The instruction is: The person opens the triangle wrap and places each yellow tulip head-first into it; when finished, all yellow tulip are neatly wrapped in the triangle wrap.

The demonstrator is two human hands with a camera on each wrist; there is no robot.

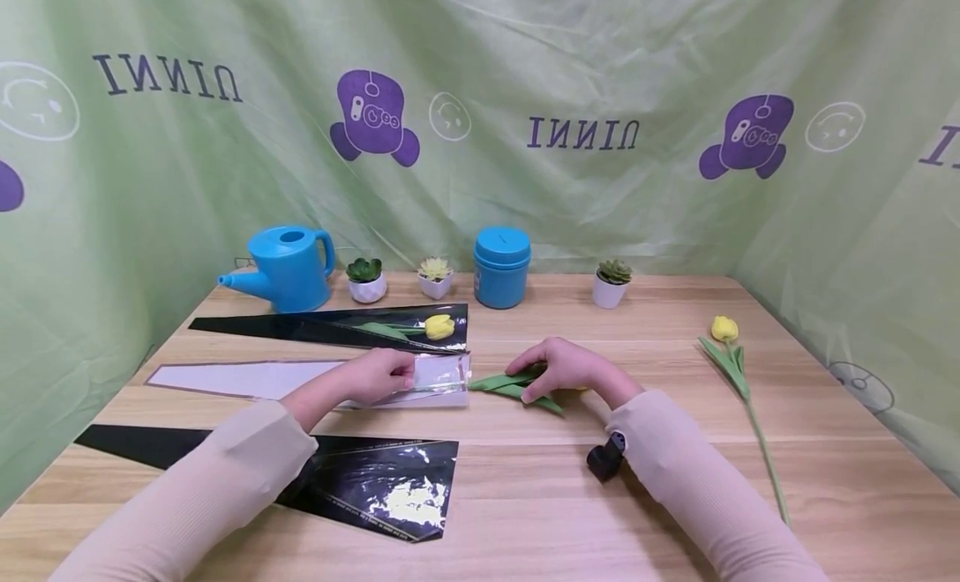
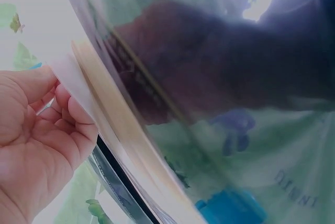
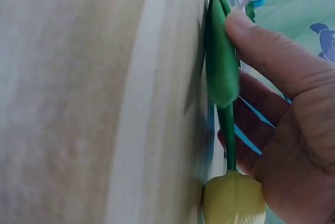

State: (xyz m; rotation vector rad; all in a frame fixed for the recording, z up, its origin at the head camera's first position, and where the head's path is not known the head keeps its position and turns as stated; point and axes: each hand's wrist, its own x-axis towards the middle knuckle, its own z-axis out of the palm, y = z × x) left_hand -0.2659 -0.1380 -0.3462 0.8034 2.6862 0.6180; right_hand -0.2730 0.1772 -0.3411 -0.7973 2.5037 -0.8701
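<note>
My left hand [image 1: 384, 375] pinches the edge of a pale flower sleeve [image 1: 225, 377] with a see-through front; in the left wrist view the thumb and curled fingers [image 2: 73, 111] grip its white sheet. Across from it my right hand [image 1: 558, 369] holds a yellow tulip by its green leaves [image 1: 517, 386], thumb on one side and fingers on the other. The stem points left into the wide end of the sleeve. In the right wrist view the yellow bloom [image 3: 234, 198] hangs below the leaf [image 3: 222, 56], close to the tabletop.
A black sleeve holding a yellow tulip [image 1: 439, 327] lies behind, another black sleeve [image 1: 382, 482] in front. At right lies a loose tulip [image 1: 757, 423]. Along the back stand a blue watering can [image 1: 288, 269], small potted succulents [image 1: 367, 282] and a blue canister [image 1: 502, 269].
</note>
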